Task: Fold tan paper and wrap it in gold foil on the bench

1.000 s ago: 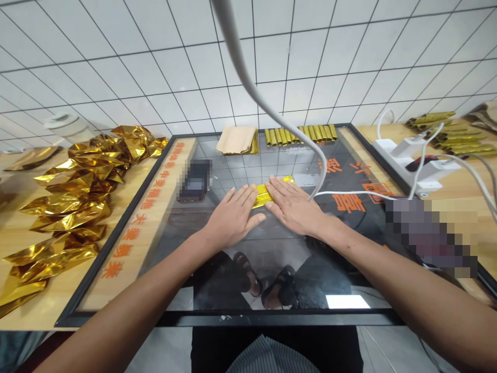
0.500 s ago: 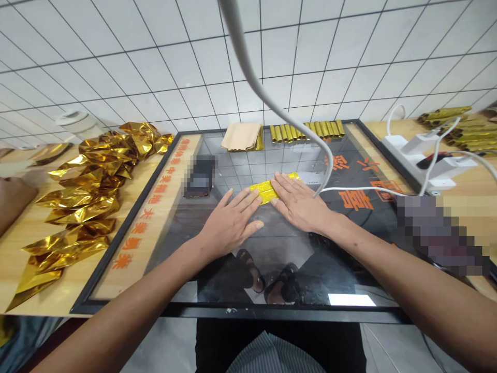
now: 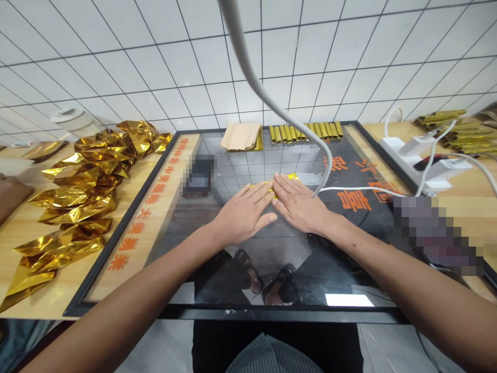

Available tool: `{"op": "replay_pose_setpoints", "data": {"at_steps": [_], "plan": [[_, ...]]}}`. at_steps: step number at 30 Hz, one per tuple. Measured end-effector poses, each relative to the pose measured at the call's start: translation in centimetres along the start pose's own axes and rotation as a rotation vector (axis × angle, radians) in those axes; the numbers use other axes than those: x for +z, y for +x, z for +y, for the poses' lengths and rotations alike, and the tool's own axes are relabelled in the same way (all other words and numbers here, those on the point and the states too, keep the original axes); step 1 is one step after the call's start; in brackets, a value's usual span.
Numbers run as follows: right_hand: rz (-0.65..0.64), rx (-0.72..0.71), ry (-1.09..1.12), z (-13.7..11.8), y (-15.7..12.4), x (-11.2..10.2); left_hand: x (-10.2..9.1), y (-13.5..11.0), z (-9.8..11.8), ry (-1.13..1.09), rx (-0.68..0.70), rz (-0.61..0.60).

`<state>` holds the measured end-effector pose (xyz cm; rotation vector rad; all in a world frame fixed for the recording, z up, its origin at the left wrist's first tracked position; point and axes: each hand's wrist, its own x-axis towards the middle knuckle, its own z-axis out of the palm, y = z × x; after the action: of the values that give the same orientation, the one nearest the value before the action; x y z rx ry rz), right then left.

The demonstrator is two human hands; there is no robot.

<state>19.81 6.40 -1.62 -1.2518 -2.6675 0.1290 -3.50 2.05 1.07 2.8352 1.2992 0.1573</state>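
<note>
A small piece of yellow-gold foil paper [image 3: 293, 177] lies on the glass panel [image 3: 171, 269], mostly covered by my fingers. My left hand [image 3: 244, 215] rests flat on its left part, fingers stretched out. Flat on the right part is my right hand [image 3: 297, 202], its fingers extended too. The two hands nearly meet at the middle of the foil. Behind them, at the panel's far edge, stand a stack of tan-backed foil sheets [image 3: 241, 137] and a row of rolled gold tubes [image 3: 285, 133].
Folded gold foil shapes [image 3: 87, 181] are heaped on the left. A blurred phone-like object [image 3: 199, 176] lies on the glass. To the right are a white power strip [image 3: 407, 160] with cables and more gold tubes [image 3: 438, 119]. A thick white cable [image 3: 267, 101] hangs in front. Another person's arm [image 3: 13, 199] shows far left.
My left hand has slid right and slightly up over the foil, closer to my right hand, covering more of it. The right hand has stayed almost in place.
</note>
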Motion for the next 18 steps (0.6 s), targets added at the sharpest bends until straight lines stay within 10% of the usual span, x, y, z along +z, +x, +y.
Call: {"op": "replay_pose_setpoints", "data": {"at_steps": [18], "plan": [[0.061, 0.085, -0.132, 3.7, -0.7, -0.9, 1.8, -0.3, -0.7, -0.066, 0.007, 0.044]]}}
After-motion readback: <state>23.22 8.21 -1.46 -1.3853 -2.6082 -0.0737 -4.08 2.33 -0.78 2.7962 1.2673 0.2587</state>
